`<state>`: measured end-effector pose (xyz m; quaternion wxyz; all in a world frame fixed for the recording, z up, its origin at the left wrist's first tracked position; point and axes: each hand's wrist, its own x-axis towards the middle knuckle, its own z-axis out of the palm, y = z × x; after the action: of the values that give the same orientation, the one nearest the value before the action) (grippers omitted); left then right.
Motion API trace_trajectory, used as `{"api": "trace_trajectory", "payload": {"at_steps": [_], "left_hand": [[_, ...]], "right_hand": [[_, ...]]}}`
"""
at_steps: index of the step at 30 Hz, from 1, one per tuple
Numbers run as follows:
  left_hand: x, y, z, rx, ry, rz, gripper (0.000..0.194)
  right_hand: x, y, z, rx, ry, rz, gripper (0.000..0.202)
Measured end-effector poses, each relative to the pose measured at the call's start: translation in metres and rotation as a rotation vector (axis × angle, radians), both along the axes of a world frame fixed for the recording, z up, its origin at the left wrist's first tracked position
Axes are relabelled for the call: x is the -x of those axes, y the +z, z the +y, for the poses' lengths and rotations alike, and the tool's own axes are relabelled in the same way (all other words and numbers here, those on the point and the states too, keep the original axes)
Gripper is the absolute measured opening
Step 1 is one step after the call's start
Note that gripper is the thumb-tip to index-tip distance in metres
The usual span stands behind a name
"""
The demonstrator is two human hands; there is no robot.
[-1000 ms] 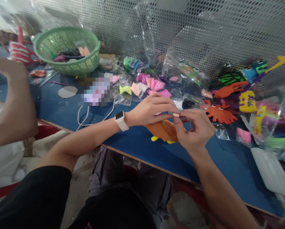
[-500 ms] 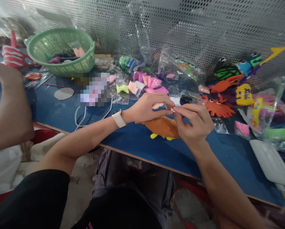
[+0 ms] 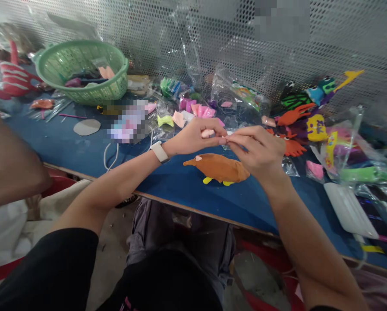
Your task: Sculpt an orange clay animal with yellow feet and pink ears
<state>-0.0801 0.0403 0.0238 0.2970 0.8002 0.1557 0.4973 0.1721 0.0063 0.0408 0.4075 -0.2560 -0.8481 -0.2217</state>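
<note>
My left hand [image 3: 193,137], with a white watch band on its wrist, is closed around a pale pink piece of modelling clay [image 3: 207,133]. My right hand [image 3: 261,151] pinches a small bit of the same pale clay at the left fingertips, so the two hands meet there. Just below them on the blue table lies a brown clay animal figure [image 3: 224,168] with yellow feet. A pale pink spot [image 3: 198,158] sits near its narrow left end. Neither hand touches the figure.
A green basket [image 3: 83,94] stands at the back left, near a red-and-white striped clay fish [image 3: 17,78]. Bagged clay [image 3: 206,111] lies behind my hands. An orange clay crab [image 3: 293,146] and a white rectangular object [image 3: 350,209] are at right. Another person's arm [image 3: 14,160] reaches in at left.
Both hands have lifted slightly away from the brown figure and shifted a little left, uncovering more of it and its pink spot. The pinch on the pale clay continues.
</note>
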Motion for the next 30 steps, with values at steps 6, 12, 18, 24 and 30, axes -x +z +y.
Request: {"api": "trace_trajectory", "payload": {"at_steps": [6, 12, 18, 24, 30], "left_hand": [[0.003, 0.000, 0.007, 0.097, 0.050, -0.006, 0.064], [-0.003, -0.004, 0.002, 0.111, -0.013, 0.017, 0.058], [-0.002, -0.003, 0.000, 0.136, -0.009, 0.015, 0.061], [-0.002, -0.007, 0.003, 0.078, 0.007, 0.007, 0.062], [-0.001, -0.004, 0.001, 0.124, 0.005, -0.021, 0.067]], "right_hand": [[0.006, -0.007, 0.012, 0.036, 0.071, 0.090, 0.012], [0.001, -0.025, 0.007, 0.028, 0.083, 0.125, 0.010], [0.000, -0.029, 0.004, 0.063, 0.019, 0.122, 0.013], [0.004, -0.030, 0.004, 0.046, 0.082, 0.191, 0.015], [0.007, -0.029, 0.002, 0.149, -0.032, 0.200, 0.015]]}}
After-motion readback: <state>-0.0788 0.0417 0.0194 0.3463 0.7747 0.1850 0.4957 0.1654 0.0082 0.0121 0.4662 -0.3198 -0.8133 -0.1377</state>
